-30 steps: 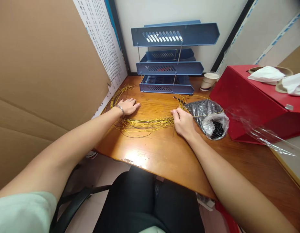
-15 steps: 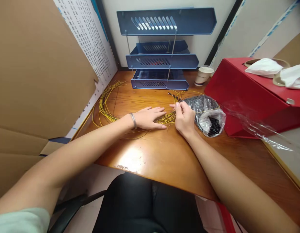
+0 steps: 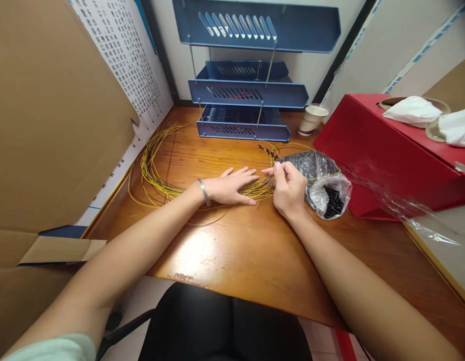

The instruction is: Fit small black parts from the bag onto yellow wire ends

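Fingers of right hand (image 3: pixel 289 188) pinch thin yellow wires (image 3: pixel 157 175); left hand (image 3: pixel 232 185) flat, pressing them.

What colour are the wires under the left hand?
Yellow wires, seen clearest in the head view, lying under the left hand.

Light: bright, even, from above me | glare: patch on bench (image 3: pixel 202 250) | focus: sharp | edges: wide-angle bending

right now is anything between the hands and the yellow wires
Nothing visible is. The left hand lies flat on the yellow wire bundle, and the right hand pinches the wire ends beside the plastic bag of black parts, which sits to its right, not in between.
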### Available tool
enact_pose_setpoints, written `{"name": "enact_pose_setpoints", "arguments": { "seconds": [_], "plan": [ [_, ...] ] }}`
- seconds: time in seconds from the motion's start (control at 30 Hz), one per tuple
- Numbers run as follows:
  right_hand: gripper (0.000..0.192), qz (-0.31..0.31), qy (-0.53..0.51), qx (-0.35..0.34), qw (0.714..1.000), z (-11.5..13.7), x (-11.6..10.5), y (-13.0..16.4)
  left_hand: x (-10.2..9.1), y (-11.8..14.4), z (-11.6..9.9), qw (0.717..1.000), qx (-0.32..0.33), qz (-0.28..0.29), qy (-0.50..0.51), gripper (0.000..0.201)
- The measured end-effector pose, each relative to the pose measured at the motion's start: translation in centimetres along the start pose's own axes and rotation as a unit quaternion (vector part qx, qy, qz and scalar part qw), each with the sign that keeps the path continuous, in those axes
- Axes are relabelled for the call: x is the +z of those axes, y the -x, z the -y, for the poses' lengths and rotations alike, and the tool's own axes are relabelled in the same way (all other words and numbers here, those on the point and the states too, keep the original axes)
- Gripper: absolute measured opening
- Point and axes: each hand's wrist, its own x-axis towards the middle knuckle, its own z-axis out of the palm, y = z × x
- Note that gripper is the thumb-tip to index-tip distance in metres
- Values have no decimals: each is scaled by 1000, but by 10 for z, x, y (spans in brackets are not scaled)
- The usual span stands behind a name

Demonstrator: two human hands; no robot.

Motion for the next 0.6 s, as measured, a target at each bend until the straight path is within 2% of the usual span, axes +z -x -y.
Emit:
{"name": "enact_pose_setpoints", "arguments": {
  "seconds": [0.13, 0.43, 0.5, 0.6],
  "plan": [
    [39, -4, -17, 9, 1000, -1, 0, 1, 7, 3, -7, 999, -2, -38, 6, 87],
    [36, 14, -80, 66, 995, 4, 0, 1, 13, 29, -10, 990, 16, -137, -14, 84],
    [36, 19, -88, 77, 993, 4, 0, 2, 13, 28, -14, 984, 20, -174, -30, 74],
    [38, 31, -68, 61, 995, 6, 0, 3, 15, 26, -19, 966, 59, -244, -58, 49]
  ]
}}
